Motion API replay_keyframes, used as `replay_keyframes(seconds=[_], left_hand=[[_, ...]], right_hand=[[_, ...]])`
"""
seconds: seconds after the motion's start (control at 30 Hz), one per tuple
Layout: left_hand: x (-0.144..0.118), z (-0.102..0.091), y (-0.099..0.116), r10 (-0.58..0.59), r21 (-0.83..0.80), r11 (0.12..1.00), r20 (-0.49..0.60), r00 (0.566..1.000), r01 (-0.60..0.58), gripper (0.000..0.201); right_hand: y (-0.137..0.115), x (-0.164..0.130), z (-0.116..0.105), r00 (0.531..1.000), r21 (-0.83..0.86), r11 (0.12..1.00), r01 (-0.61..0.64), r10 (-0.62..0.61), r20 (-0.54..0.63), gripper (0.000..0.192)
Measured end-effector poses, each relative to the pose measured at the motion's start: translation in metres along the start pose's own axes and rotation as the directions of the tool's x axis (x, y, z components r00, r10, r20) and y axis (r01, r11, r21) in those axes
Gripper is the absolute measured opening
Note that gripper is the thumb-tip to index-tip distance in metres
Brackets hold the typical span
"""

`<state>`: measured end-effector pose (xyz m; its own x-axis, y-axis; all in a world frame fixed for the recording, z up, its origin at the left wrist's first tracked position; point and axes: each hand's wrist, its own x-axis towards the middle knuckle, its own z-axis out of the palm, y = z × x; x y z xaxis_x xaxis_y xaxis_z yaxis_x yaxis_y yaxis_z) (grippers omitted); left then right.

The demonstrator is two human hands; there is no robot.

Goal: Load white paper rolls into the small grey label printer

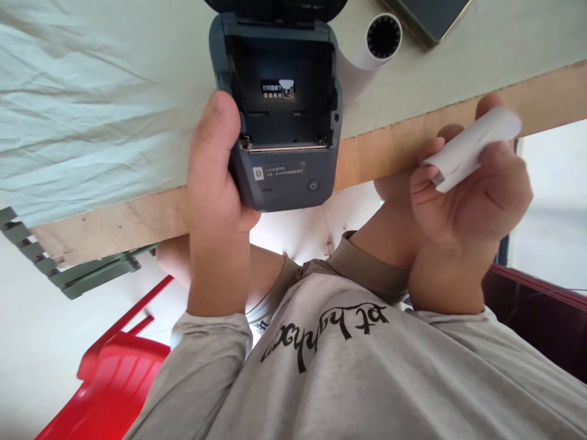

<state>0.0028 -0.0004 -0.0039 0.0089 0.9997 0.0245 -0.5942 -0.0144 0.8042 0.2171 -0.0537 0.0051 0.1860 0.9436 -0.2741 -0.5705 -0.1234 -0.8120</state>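
Observation:
My left hand (217, 156) is wrapped round the left side of a dark portable label printer (288, 177), thumb on its edge. The printer's lid (279, 9) is swung up at the top of the view, and the paper bay inside shows a small printed sticker and no roll. Off to the right, my right hand (477, 189) grips a small white paper roll (477, 146) between thumb and fingers. The roll is tilted and stands apart from the printer.
Behind the printer, a white cylinder (383, 43) with a dark ribbed opening rests on the cloth-covered table (92, 110). A dark flat object (428, 18) lies at the top right. The table's wooden edge (389, 143) runs below the hands. A red plastic chair (123, 366) stands at lower left.

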Motion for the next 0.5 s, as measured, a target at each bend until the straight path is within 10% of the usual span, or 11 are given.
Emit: replay_keyframes(seconds=[0.3, 0.5], left_hand=[[0.001, 0.005, 0.001, 0.056, -0.115, 0.992, 0.108, 0.993, -0.043, 0.031], [0.001, -0.005, 0.006, -0.098, -0.086, 0.990, 0.160, 0.982, 0.112, 0.019]], right_hand=[[-0.003, 0.004, -0.004, 0.998, 0.050, 0.998, 0.036, -0.033, -0.059, 0.032], [-0.020, -0.002, 0.033, 0.980, -0.229, 0.956, 0.185, -0.198, -0.034, 0.035]])
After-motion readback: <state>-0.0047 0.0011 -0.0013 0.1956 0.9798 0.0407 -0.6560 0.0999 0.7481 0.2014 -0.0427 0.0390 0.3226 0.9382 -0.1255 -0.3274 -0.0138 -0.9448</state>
